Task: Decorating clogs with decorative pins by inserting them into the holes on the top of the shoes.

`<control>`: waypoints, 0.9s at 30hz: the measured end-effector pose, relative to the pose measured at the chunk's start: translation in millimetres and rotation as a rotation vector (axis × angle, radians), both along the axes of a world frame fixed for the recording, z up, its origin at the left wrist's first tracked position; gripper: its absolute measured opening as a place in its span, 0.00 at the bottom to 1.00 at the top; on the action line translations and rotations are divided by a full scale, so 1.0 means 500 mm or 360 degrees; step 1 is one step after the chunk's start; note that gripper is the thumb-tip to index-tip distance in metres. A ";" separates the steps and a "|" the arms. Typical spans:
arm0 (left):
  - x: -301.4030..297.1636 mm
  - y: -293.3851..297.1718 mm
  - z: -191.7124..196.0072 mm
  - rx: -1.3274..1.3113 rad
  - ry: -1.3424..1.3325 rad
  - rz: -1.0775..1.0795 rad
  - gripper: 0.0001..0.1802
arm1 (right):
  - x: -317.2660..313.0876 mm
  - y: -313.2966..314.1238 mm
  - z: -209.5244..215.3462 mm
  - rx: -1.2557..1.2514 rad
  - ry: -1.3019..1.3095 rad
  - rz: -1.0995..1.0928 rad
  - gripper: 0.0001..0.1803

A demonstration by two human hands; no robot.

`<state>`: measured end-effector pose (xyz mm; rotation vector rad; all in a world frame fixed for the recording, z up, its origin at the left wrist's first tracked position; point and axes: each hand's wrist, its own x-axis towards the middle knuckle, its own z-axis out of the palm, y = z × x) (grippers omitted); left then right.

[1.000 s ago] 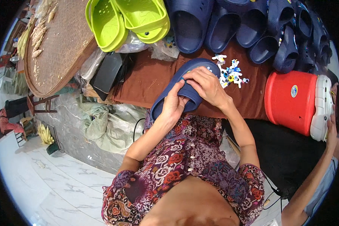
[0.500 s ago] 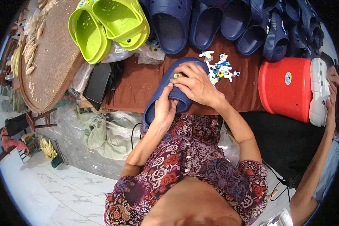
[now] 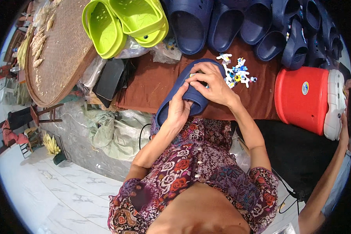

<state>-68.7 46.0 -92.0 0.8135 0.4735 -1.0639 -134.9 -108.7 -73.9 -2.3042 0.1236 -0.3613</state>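
A navy blue clog lies tilted at the near edge of a brown-covered table, its heel opening toward me. My left hand grips it, thumb on top and the other fingers reaching into the opening. My right hand is curled over the upper, fingertips pinched close to my left thumb. At those fingertips a small shoe charm shows only in part; my fingers cover the rest. Just right of the clog lies a loose pile of white, blue and yellow shoe charms.
Navy clogs line the back, with lime green clogs at back left. A round woven tray and a black box stand left. At right, another person's hand touches a white clog beside a red tub.
The table and its things sit slightly farther right in view. My right fingers have curled in closer over the charm, which is more hidden now. My left hand keeps its grip on the clog.
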 end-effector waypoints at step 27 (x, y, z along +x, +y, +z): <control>-0.013 -0.002 -0.004 0.0086 -0.0032 0.0063 0.20 | -0.016 0.024 0.024 0.0031 0.0000 -0.0110 0.10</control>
